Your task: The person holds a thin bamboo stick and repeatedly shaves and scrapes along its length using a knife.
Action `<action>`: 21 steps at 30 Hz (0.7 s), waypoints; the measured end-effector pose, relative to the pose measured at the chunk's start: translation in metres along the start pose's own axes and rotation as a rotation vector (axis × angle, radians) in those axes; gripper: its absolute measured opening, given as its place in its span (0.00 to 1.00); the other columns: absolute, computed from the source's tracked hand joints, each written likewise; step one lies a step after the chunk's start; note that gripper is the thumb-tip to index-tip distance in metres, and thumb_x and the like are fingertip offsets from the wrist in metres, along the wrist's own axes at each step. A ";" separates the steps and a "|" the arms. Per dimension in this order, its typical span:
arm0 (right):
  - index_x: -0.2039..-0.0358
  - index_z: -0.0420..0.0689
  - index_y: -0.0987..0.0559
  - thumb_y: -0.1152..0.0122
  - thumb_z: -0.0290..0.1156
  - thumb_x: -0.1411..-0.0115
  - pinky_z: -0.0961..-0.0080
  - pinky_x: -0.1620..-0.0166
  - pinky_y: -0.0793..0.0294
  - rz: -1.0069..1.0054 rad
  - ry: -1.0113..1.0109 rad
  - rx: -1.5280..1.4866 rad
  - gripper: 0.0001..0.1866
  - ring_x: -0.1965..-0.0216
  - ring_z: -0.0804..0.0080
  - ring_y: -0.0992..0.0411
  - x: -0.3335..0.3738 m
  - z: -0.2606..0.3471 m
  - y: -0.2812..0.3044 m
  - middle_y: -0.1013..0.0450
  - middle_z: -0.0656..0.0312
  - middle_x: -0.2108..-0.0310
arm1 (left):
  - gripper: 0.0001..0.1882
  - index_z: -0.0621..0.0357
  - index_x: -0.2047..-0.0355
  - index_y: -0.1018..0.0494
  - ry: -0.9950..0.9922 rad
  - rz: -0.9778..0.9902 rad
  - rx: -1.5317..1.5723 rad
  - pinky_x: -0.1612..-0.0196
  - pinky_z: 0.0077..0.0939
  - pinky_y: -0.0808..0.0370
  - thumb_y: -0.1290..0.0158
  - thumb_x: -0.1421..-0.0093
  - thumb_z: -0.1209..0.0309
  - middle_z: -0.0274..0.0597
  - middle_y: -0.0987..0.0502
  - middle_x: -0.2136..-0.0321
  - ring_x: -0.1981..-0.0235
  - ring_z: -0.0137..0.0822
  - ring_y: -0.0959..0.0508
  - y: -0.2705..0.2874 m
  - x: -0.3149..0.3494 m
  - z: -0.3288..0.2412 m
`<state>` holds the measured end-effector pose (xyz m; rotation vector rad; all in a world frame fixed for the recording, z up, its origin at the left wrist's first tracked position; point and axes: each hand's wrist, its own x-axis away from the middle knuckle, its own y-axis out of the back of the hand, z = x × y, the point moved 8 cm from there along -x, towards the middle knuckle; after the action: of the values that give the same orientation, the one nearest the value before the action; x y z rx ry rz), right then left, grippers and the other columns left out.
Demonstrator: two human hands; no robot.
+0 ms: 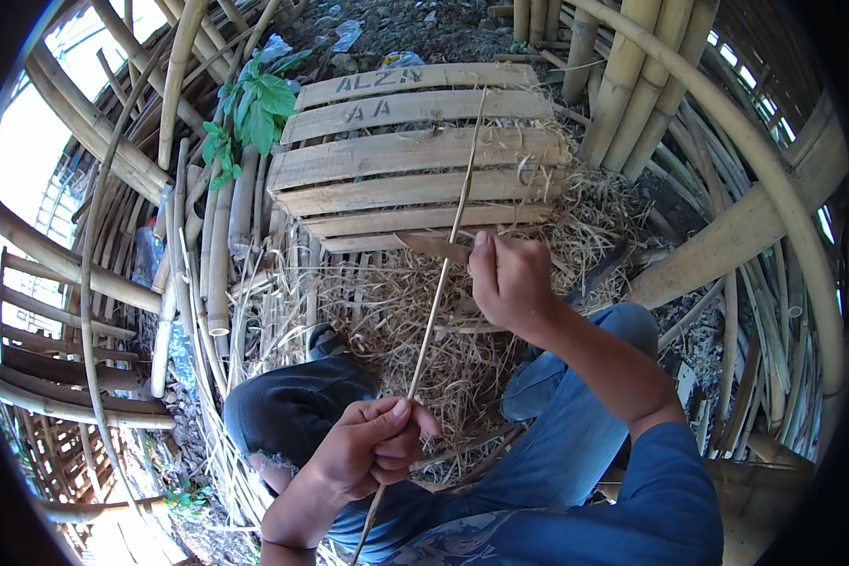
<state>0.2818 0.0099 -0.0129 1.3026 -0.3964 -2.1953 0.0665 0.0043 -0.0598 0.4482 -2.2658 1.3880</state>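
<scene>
My left hand point(379, 443) is closed round a long thin bamboo strip point(455, 224), low in front of my lap. From there the strip slants up and away to the right, its far end over a slatted wooden crate point(387, 160). My right hand point(513, 280) grips a knife, its handle hidden in the fist. The knife's brownish blade point(434, 247) points left and crosses the strip near the crate's front edge. Whether the blade touches the strip I cannot tell.
Curly bamboo shavings point(424, 349) cover the ground between my legs and beside the crate. Cut bamboo poles point(219, 264) lie at left, near a green leafy plant point(259, 108). Thick bamboo posts point(641, 85) stand at right, with a large slanting pole point(717, 250) beside my right arm.
</scene>
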 end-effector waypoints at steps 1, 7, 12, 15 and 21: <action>0.88 0.43 0.29 0.54 0.29 0.39 0.67 0.88 0.38 0.005 0.015 -0.012 0.19 0.94 0.62 0.36 0.000 0.005 -0.001 0.39 0.58 0.96 | 0.18 0.73 0.62 0.31 0.001 -0.006 0.003 0.88 0.15 0.54 0.63 0.31 0.66 0.23 0.51 0.88 0.89 0.17 0.51 -0.001 0.000 0.000; 0.87 0.41 0.28 0.55 0.28 0.39 0.64 0.86 0.37 0.050 -0.145 -0.002 0.19 0.92 0.58 0.34 -0.002 -0.010 0.002 0.38 0.55 0.95 | 0.17 0.67 0.54 0.29 -0.117 -0.228 -0.248 0.83 0.13 0.47 0.60 0.32 0.65 0.28 0.41 0.84 0.85 0.19 0.44 0.010 -0.004 -0.008; 0.88 0.42 0.29 0.55 0.27 0.40 0.69 0.89 0.38 0.154 -0.096 -0.103 0.19 0.95 0.65 0.36 0.013 0.013 -0.008 0.37 0.58 0.95 | 0.15 0.68 0.52 0.29 -0.208 -0.292 -0.336 0.84 0.13 0.46 0.58 0.33 0.69 0.32 0.35 0.84 0.86 0.19 0.42 0.011 -0.004 -0.013; 0.90 0.45 0.31 0.56 0.28 0.39 0.72 0.92 0.41 0.162 0.007 -0.111 0.21 0.96 0.71 0.38 0.017 0.027 -0.012 0.39 0.62 0.97 | 0.15 0.67 0.52 0.29 -0.259 -0.313 -0.375 0.84 0.13 0.47 0.57 0.33 0.70 0.33 0.33 0.84 0.87 0.18 0.42 0.010 -0.005 -0.016; 0.91 0.44 0.32 0.56 0.27 0.39 0.74 0.93 0.42 0.123 0.048 -0.053 0.22 0.97 0.74 0.40 0.015 0.026 -0.015 0.41 0.64 0.98 | 0.14 0.67 0.53 0.29 -0.305 -0.407 -0.490 0.85 0.13 0.48 0.55 0.34 0.71 0.32 0.32 0.85 0.87 0.17 0.42 0.014 -0.001 -0.016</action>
<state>0.2490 0.0124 -0.0186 1.2665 -0.3873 -2.0547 0.0638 0.0245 -0.0645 0.9311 -2.4569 0.5682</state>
